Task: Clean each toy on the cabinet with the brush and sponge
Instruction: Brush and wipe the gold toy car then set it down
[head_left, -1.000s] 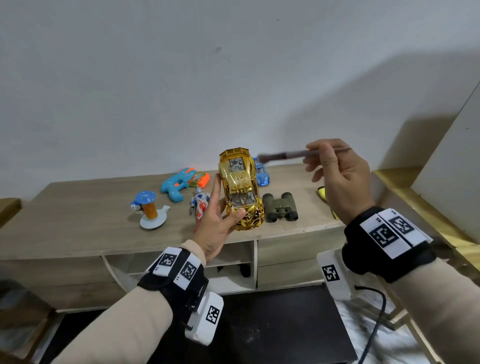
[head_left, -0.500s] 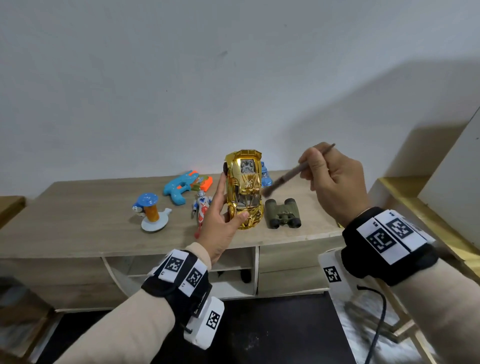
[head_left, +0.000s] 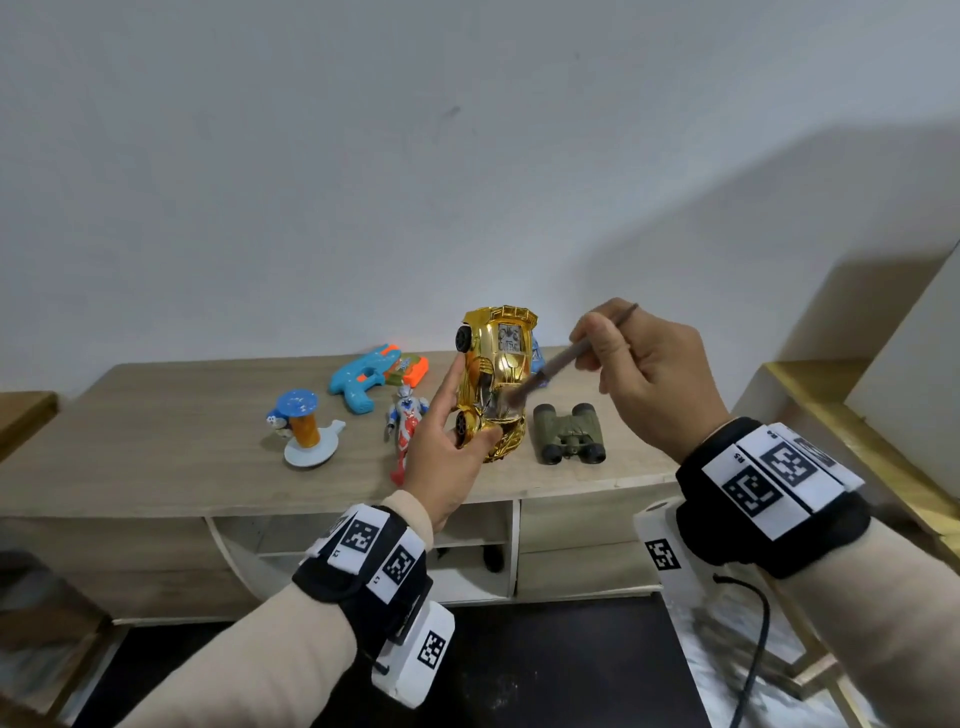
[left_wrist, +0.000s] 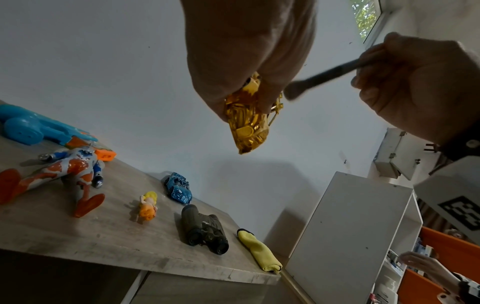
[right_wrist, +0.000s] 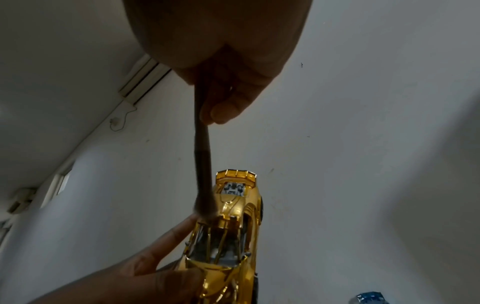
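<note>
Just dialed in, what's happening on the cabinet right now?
The left hand holds a gold toy car up above the cabinet, while the right hand pinches a brush, its bristles on the car's roof. The water gun, figure and binoculars lie on the cabinet.

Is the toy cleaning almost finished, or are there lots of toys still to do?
Nothing shows as finished yet. Right now the left hand holds the gold car up while the right hand brushes it with the brush. Waiting on the cabinet: binoculars, water gun, action figure, blue car, small doll. Mostly left.
</note>
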